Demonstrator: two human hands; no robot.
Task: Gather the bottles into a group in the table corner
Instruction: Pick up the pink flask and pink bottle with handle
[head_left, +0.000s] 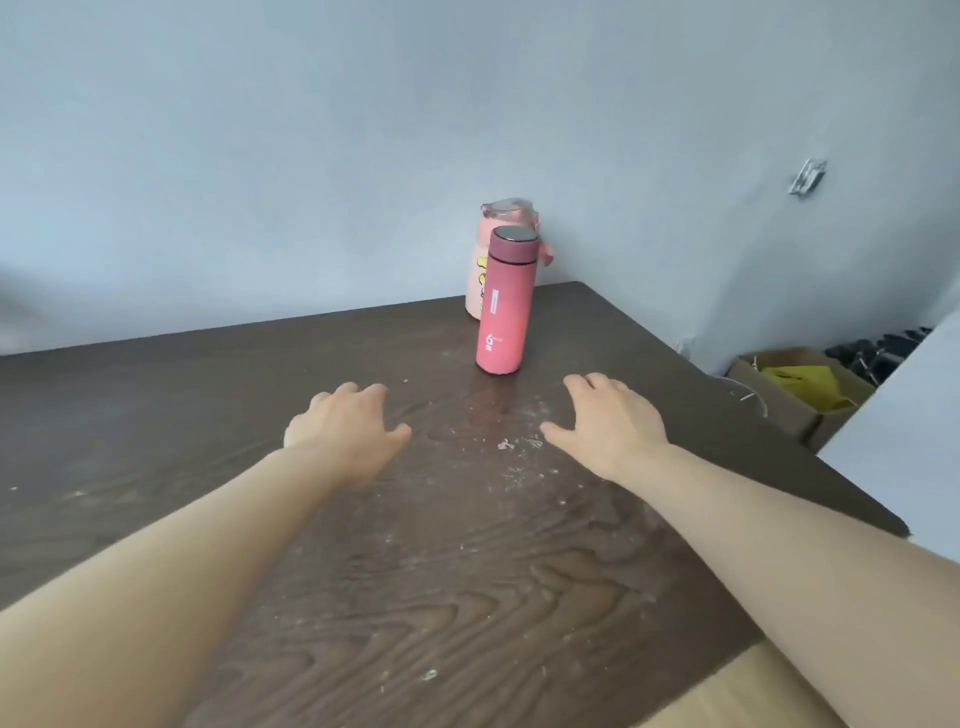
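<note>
Two bottles stand upright at the table's (208, 395) 1 o'clock corner — flask (505, 306) before pale bottle (480, 260); left hand (345, 431) and right hand (608, 423) spread wide, empty.

two bare forearms in view, no sleeves visible up to frame edges. left hand (347, 427) bare: no ring, no watch, no glove, no band at wrist. right hand (609, 420) likewise bare, nothing worn on fingers or wrist. nails short, unpainted as far as visible. no marks, tattoos or bandages seen on either forearm. rest of body out of frame.
</note>
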